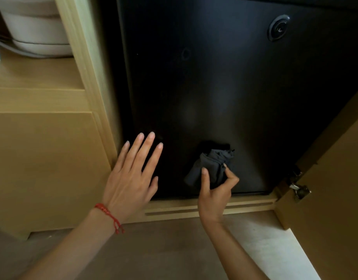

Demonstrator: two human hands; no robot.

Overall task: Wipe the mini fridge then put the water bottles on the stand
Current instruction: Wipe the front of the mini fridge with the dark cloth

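While the left hand (131, 174) lies flat and spread against the mini fridge (224, 87), the right hand (216, 190) pinches a dark cloth (211, 166).

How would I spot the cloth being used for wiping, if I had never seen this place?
Find the big black mini fridge door set into the light wooden cabinet. Near its bottom edge, the right hand pinches a crumpled dark grey cloth against the door. The left hand beside it is flat and holds nothing.

The mini fridge (224, 87) door front lay bare above both hands; an open cabinet door (335, 188) crowded its right edge.
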